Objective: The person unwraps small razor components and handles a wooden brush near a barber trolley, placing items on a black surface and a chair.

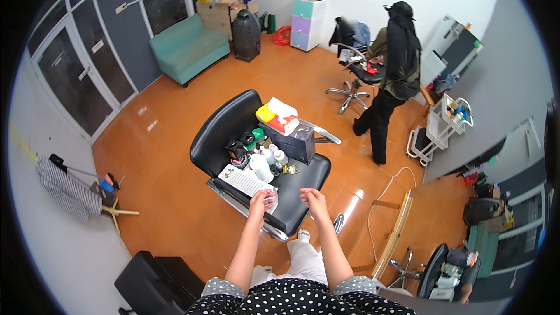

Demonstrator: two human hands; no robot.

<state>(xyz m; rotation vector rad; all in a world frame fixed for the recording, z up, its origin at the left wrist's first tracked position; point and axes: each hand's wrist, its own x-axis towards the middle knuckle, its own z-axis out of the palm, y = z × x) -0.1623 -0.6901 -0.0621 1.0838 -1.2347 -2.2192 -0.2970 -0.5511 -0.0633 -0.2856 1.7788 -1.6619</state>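
We see a white box [248, 182] lying at the fingertips of the left hand [261, 203], whose fingers curl loosely; whether they touch it, we cannot tell. The right hand [315, 199], fingers parted and apparently bare, hovers across from it. We judge the step a reach; lifting the box would call for both hands to close on its edges, clear of the white bottle [261, 167] ahead of the left hand. Beneath both sits a black chair [309, 179]; well beyond the right hand stands another person [401, 58].

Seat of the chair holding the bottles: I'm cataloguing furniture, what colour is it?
The seat is black, best seen in the head view.
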